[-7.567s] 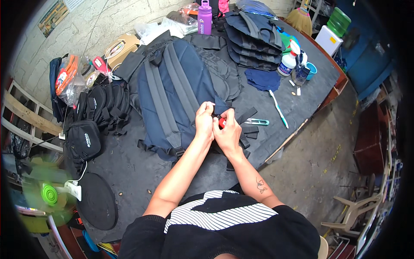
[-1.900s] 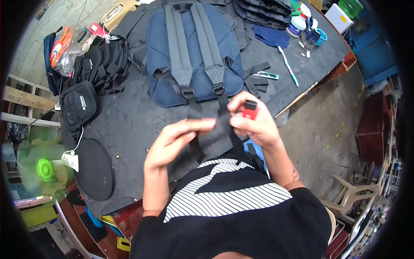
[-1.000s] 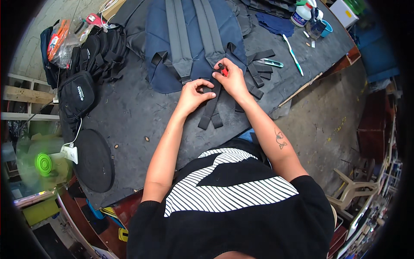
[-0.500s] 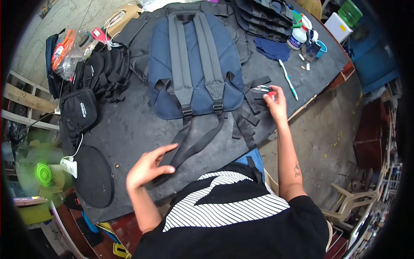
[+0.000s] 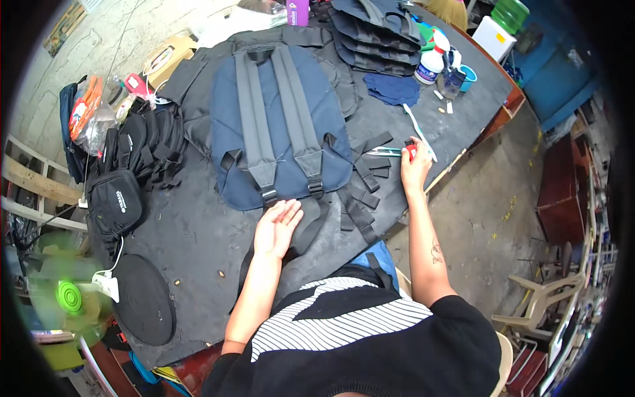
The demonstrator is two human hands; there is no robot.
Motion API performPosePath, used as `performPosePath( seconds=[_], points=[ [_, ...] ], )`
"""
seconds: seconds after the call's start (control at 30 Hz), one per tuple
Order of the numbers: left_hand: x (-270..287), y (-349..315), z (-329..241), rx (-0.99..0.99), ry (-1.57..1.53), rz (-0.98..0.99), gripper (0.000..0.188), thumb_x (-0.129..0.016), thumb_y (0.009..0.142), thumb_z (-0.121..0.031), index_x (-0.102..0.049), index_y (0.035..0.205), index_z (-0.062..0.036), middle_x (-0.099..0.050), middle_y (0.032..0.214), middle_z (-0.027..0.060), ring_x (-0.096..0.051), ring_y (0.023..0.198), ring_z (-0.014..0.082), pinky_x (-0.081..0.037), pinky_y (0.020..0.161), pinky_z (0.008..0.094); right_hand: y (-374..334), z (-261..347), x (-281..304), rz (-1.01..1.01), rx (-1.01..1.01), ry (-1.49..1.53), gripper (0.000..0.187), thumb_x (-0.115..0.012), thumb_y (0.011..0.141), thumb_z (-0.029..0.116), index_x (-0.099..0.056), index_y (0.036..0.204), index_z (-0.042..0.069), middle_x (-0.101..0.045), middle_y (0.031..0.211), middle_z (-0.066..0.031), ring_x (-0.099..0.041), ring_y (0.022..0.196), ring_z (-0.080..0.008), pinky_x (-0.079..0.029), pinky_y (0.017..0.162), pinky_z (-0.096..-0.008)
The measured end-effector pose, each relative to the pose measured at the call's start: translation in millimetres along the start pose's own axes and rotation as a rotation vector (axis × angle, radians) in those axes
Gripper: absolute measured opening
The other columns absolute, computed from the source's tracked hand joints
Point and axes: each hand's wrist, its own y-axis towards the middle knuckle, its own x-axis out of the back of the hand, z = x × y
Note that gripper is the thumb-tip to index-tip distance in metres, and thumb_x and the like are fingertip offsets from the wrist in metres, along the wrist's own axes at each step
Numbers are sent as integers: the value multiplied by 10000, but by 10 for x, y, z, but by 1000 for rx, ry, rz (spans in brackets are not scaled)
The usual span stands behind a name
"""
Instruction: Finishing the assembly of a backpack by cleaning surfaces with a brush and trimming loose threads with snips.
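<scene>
A blue and grey backpack [image 5: 228,132] lies on the table with its two padded shoulder straps [image 5: 291,112] facing up. My left hand [image 5: 278,228] is at its lower edge, just below the left strap's buckle [image 5: 270,196]. The palm is turned up and the fingers are stretched out. Black webbing [image 5: 312,231] hangs from the buckles and passes beside this hand. To the right, my right hand [image 5: 415,173] is closed round a small red object with a dark top [image 5: 411,151], perhaps a lighter. Thread snips [image 5: 385,152] lie beside it, close to cut black webbing pieces [image 5: 364,178].
A toothbrush [image 5: 421,132], blue fabric pieces [image 5: 391,88] and a spray bottle [image 5: 430,65] are at the right. Black pouches [image 5: 118,202] are piled at the left, near a round black piece [image 5: 144,301] and a spinning fan [image 5: 69,296]. A chair [image 5: 546,301] stands on the floor.
My left hand has moved up and right from the loose webbing to the left buckle, turning palm up. My right hand keeps the red object, slightly farther from the snips. The view has shifted.
</scene>
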Motion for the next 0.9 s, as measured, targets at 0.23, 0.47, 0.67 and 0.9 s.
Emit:
performPosePath(
  seconds=[0.23, 0.47, 0.67, 0.9],
  points=[
    [-261, 201, -68, 60, -77, -91, 135, -656, 871, -115, -598, 945, -17, -624, 1038, 133, -594, 1036, 251, -497, 885, 369, 201, 107, 170, -195, 138, -161, 460, -699, 799, 266, -573, 1227, 152, -523, 1138, -126, -460, 1076, -329, -360, 941, -454],
    [-513, 317, 44, -105, -21, -69, 142, -655, 852, -19, -610, 986, -30, -649, 918, 69, -662, 866, 214, -537, 787, 345, 7, 181, 107, 183, 303, -225, 254, -684, 790, 184, -638, 1032, 120, -576, 995, -92, -494, 1019, -309, -378, 905, -431],
    [-584, 313, 43, -57, -109, -42, 25, -640, 872, -29, -622, 889, -28, -668, 857, 90, -675, 853, 201, -565, 764, 332, -182, 73, 49, -177, 45, 53, 53, -530, 926, 78, -543, 965, 46, -577, 946, -115, -589, 807, -259, -455, 669, -336],
    [-576, 116, 259, 151, 50, 275, 168, -578, 933, -137, -583, 1032, 0, -667, 888, 103, -672, 815, 185, -556, 723, 291, -429, 699, 265, 343, -572, 973, 242, -518, 973, 305, -525, 1093, 95, -586, 815, 4, -442, 592, -51, -348, 542, -194]
  ],
)
